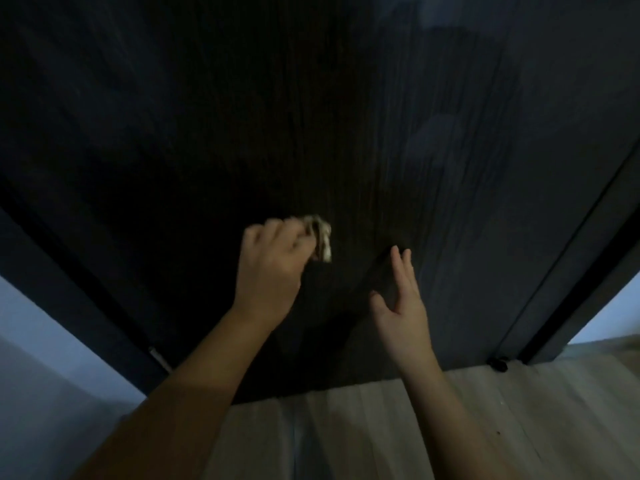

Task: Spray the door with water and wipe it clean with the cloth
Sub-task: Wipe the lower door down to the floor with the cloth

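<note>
Left hand [268, 271] gripping cloth [320, 239] on door [450, 133], right hand [401, 299] flat

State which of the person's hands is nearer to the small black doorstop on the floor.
Right. The right hand is up and left of the doorstop, open against the door; the left hand, holding the cloth, is farther left.

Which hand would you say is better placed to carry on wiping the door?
The left hand: it already grips the cloth against the dark door. The right hand is open with straight fingers and holds nothing.
</note>
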Demonstrator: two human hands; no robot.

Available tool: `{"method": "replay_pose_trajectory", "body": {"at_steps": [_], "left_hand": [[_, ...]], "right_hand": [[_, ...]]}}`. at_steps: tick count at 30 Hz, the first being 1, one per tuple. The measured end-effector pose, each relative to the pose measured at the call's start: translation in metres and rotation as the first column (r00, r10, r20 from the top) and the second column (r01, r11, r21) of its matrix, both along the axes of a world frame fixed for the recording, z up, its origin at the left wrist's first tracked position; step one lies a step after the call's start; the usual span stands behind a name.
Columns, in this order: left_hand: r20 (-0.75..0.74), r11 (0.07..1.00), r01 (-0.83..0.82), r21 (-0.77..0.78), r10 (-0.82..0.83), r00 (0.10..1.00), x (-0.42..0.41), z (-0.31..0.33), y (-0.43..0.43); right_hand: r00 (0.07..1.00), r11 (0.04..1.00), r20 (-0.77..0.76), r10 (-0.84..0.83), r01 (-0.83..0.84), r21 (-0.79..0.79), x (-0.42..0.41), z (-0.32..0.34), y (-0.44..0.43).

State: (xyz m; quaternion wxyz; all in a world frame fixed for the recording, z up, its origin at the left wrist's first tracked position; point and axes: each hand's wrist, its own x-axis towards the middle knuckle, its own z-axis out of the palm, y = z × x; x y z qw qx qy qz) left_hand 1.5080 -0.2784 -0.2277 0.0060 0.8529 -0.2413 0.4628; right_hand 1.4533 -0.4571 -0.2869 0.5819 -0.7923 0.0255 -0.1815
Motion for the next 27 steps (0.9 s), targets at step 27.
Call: {"method": "replay_pose_trajectory", "body": {"at_steps": [27], "left_hand": [[0.27, 0.966, 0.07, -0.251, 0.001, 0.963, 0.002, 0.185, -0.039]], "right_hand": [[0.911, 0.81, 0.35, -0.215, 0.367, -0.457, 0.034, 0.159, -0.069]]}}
